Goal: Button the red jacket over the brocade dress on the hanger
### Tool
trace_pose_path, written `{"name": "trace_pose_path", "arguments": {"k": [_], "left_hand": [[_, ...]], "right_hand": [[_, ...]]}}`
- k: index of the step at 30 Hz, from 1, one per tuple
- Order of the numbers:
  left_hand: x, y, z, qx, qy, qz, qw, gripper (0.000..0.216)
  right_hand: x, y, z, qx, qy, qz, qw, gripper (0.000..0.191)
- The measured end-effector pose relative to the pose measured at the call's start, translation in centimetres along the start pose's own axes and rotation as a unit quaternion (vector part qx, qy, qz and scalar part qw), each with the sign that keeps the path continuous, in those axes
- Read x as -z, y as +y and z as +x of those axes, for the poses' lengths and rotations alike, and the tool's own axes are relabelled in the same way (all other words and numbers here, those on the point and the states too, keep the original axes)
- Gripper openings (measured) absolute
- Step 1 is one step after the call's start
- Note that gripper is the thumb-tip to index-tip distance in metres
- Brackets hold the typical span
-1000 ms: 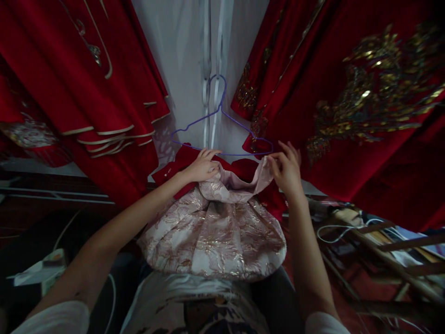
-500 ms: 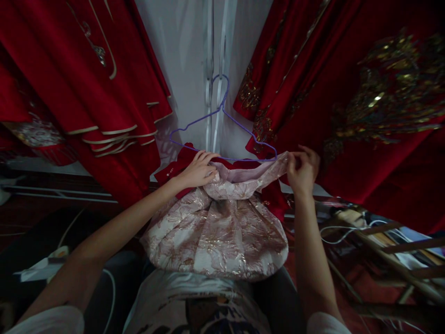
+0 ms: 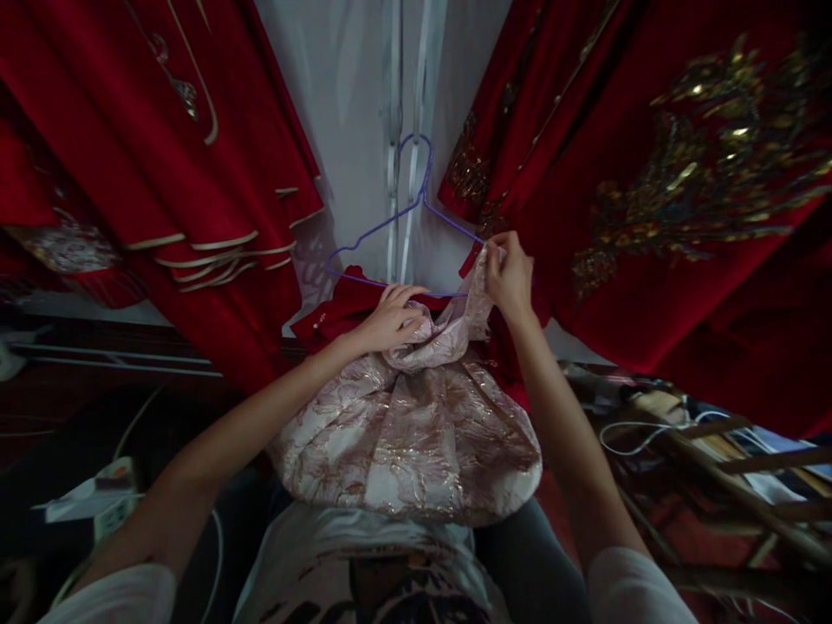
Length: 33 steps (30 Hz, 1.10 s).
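A pale pink brocade skirt [image 3: 416, 442] with gold patterning lies gathered over my lap, its waistband toward the wall. My left hand [image 3: 393, 322] is closed on the left part of the waistband, fingers bent over the fabric. Pinched in my right hand [image 3: 509, 273] is the band's right end, raised against the right arm of a purple wire hanger [image 3: 377, 230]. The hanger hangs by its hook from a pale metal upright, and its lower bar passes behind the waistband. Part of the hanger's right corner is hidden by my right hand and the cloth.
Red garments with pale trim [image 3: 195, 173] hang at the left. More red garments with gold sequins [image 3: 689, 165] hang at the right. A wooden rack [image 3: 734, 468] with papers and a white cable stands lower right. A white power strip [image 3: 110, 503] lies lower left.
My right hand has moved left and up, bringing the waistband's end to the hanger's right arm. The band is now folded up more. My left hand has shifted slightly right.
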<state>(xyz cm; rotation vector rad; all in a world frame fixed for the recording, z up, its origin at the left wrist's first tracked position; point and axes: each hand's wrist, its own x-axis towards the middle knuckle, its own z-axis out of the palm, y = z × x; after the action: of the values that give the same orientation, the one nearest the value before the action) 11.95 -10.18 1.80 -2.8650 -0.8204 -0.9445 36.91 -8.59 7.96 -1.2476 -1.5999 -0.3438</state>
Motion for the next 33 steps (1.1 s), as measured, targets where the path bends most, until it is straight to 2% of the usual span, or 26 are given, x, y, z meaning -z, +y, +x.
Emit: {"name": "trace_pose_path", "arguments": {"k": [5,8,11,13,17,22,28,33], "left_hand": [[0.9,-0.8,-0.2,0.024,0.043,-0.04,0.998,0.03],[2.5,-2.4,-1.1,0.086,0.133,-0.014,0.987,0.034],[3.9,-5.5,-3.4,0.2,0.277,0.036,0.939,0.035],[4.6,-7.9,-5.4,0.273,0.321,0.069,0.904,0.035],[5.2,-11.6,-9.0,0.369,0.282,0.093,0.881,0.031],[4.8,-13.2,-10.7,0.411,0.263,0.061,0.871,0.032],[5.2,-13.5,-9.4,0.402,0.288,0.051,0.867,0.034],[6.6,-13.4,-5.2,0.323,0.285,0.044,0.901,0.037]], "right_hand": [[-0.1,0.4,-0.4,-0.007,-0.015,0.031,0.999,0.028],[0.5,0.7,-0.1,-0.004,-0.007,0.029,1.0,0.029],[0.8,0.9,0.2,0.002,-0.01,0.038,0.999,0.031],[0.8,0.9,0.3,0.002,-0.011,0.049,0.999,0.032],[0.8,1.0,0.5,0.006,-0.006,0.059,0.998,0.029],[1.0,1.1,0.7,0.002,-0.015,0.07,0.997,0.028],[1.1,1.2,0.8,0.002,-0.025,0.062,0.998,0.033],[1.5,1.1,0.8,0.005,-0.039,0.057,0.998,0.035]]}}
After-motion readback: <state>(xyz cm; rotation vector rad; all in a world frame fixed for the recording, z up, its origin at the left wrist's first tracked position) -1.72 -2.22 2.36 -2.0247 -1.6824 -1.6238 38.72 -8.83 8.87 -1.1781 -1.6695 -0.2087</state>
